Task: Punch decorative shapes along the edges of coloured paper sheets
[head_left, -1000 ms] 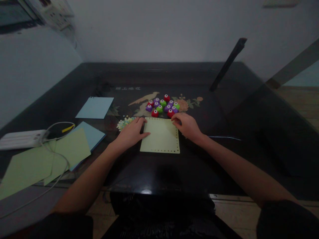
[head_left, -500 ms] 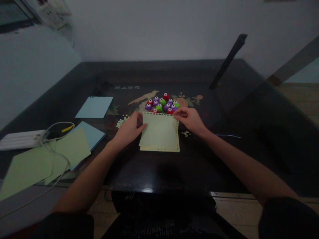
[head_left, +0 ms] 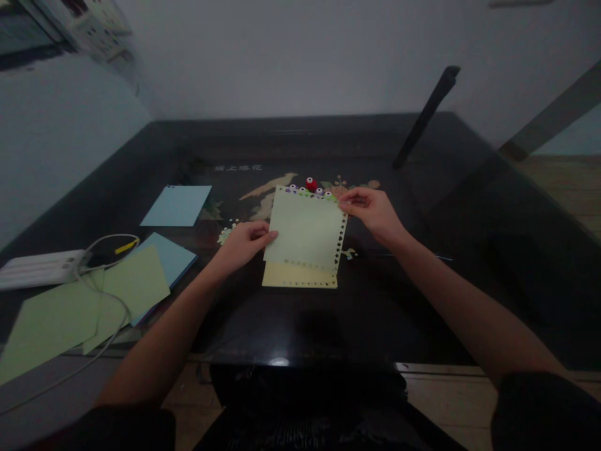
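Observation:
A pale green sheet of paper (head_left: pixel 305 225) with small shapes punched along its edges is held between my two hands. My left hand (head_left: pixel 246 244) pinches its left edge, and my right hand (head_left: pixel 373 213) grips the upper right corner. Beneath it a yellowish sheet (head_left: pixel 298 275), also with punched holes, shows at the bottom on the dark table. Just behind the raised sheet sit several small craft punches, a red punch (head_left: pixel 311 184) among them; most are hidden by the paper. Tiny paper cut-outs (head_left: pixel 226 233) lie in a pile beside my left hand, and more cut-outs (head_left: pixel 349 254) lie below my right.
At the left are a blue sheet (head_left: pixel 177 205), stacked blue paper (head_left: pixel 173 257) and green sheets (head_left: pixel 56 319). A white power strip (head_left: pixel 42 269) lies beside them, its cable (head_left: pixel 113 297) looping over the paper. A dark upright bar (head_left: pixel 426 117) stands at the back right.
Both hands have lifted the pale green sheet and shifted it away from me, the right hand higher. More of the yellowish sheet shows, and the paper now covers most of the punches.

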Action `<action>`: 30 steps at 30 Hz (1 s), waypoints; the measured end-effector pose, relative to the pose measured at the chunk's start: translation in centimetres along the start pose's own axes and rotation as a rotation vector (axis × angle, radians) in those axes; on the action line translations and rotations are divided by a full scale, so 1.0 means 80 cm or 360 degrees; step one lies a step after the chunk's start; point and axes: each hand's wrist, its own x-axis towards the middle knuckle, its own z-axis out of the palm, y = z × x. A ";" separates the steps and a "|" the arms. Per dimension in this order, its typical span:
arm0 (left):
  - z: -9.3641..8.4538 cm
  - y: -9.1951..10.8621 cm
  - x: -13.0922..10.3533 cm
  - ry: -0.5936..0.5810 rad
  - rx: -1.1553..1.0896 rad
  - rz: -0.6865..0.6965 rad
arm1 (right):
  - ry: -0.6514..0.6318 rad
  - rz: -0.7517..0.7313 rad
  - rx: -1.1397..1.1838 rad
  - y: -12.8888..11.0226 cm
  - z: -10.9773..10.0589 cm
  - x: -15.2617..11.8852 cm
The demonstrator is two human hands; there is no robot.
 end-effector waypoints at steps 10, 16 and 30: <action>0.002 0.006 -0.004 0.0271 -0.0236 -0.0071 | -0.0519 0.0209 0.0277 -0.010 0.000 -0.011; 0.002 0.007 -0.004 0.0328 -0.0278 -0.0058 | -0.0909 0.0254 0.0224 -0.017 0.011 -0.027; 0.013 0.012 -0.004 0.0300 -0.0165 0.0155 | -0.0413 0.0391 0.0287 -0.005 0.007 -0.055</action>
